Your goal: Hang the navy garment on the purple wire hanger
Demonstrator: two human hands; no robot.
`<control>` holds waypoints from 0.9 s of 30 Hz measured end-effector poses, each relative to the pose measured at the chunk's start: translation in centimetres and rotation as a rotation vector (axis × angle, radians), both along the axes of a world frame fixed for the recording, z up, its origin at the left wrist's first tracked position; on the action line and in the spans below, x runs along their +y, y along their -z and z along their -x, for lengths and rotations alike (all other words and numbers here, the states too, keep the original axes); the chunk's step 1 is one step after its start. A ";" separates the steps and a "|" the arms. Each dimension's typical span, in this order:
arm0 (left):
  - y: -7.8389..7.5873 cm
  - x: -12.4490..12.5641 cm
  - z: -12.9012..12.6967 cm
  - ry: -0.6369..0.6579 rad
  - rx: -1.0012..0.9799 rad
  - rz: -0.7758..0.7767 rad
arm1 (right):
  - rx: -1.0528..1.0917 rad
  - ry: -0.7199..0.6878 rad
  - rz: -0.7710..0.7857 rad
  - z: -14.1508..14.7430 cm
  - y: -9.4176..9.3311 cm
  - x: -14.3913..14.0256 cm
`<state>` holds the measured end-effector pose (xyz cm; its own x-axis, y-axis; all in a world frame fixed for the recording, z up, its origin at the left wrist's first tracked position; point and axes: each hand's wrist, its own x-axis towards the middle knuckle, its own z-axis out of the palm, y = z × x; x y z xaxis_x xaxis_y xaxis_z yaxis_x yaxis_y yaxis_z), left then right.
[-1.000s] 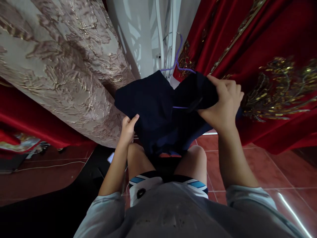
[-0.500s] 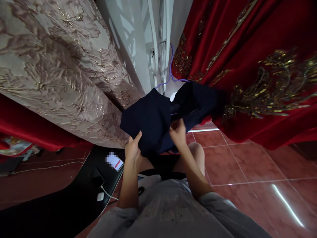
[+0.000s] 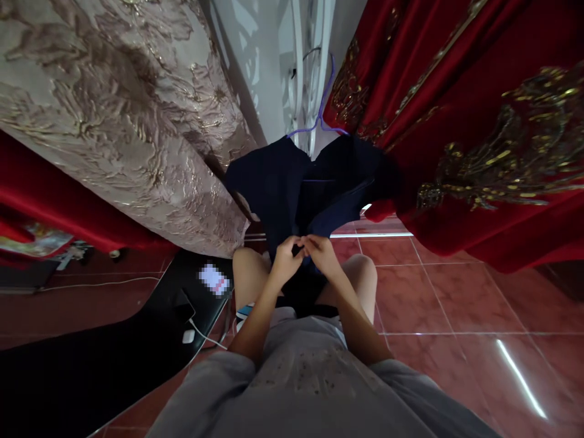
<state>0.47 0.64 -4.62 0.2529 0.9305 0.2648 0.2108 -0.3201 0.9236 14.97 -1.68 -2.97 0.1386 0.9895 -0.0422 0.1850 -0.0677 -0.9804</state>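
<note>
A dark navy garment (image 3: 278, 176) hangs from a purple hanger (image 3: 323, 115), its front opening spread apart near the top. At the lower part of that opening, my left hand (image 3: 286, 260) and my right hand (image 3: 320, 254) meet with fingertips almost touching. Both are closed in a pinch on the garment's front edges. Anything small between the fingertips is too hidden to make out. Below my hands the garment's lower part drops between my knees.
Patterned beige-pink fabric (image 3: 150, 121) hangs to the left and red fabric with gold sequins (image 3: 438, 109) to the right. A black bench (image 3: 137, 340) at my left holds a phone (image 3: 213, 280), a dark device (image 3: 185, 306) with a cable, and a white case (image 3: 188, 336). Red tiles (image 3: 424, 298) cover the floor.
My left hand has left the garment's left side and moved right to join my right hand. Both now pinch lower at the front opening, and the garment hangs straighter.
</note>
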 end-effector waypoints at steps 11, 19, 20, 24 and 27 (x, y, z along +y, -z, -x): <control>2.1 3.8 -4.2 0.035 0.029 -0.044 | 0.214 0.197 -0.399 -2.9 -14.7 7.2; -10.8 5.4 -2.1 0.014 -0.181 -0.305 | 0.170 0.121 -0.346 -2.0 -14.7 5.2; -12.8 5.6 -2.1 0.036 -0.161 -0.362 | 0.147 0.126 -0.369 -2.0 -14.9 5.1; -17.4 6.5 -2.5 0.142 -0.034 -0.451 | 0.061 0.168 -0.450 -2.1 -14.5 5.6; -18.3 7.7 -1.4 0.077 -0.034 -0.473 | 0.011 0.186 -0.384 -2.1 -11.5 6.2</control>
